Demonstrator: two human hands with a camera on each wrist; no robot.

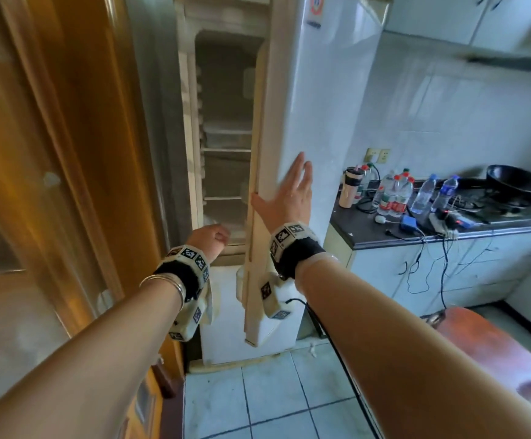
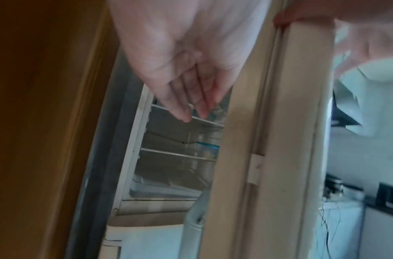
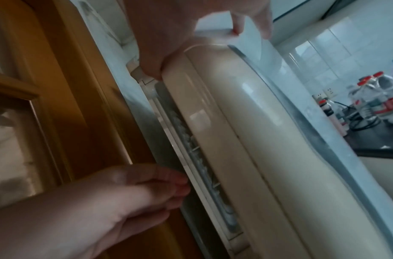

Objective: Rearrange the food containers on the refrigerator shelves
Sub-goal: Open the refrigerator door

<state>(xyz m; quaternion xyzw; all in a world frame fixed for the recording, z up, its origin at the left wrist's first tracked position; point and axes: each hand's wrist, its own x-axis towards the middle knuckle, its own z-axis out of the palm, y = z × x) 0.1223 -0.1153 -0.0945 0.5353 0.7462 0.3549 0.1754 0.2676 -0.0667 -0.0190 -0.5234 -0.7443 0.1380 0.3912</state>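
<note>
Her right hand (image 1: 284,198) lies flat on the tall white refrigerator door (image 1: 314,128), fingers straight and spread, thumb hooked round its cream edge; an open grip, pressing. The left hand (image 1: 208,237) hovers at the gap, fingers relaxed, holding nothing. Inside, white wire shelves (image 2: 182,155) carry a clear food container with a blue rim (image 2: 207,148), half hidden. Water bottles (image 1: 395,194) stand on the dark bench (image 1: 384,229).

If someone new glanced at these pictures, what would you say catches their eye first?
Probably the right hand, fingers spread flat on the half-open refrigerator door at centre. Next, the left hand empty at the gap before the bare-looking shelves. Then the water bottles clustered on the dark counter at right.
</note>
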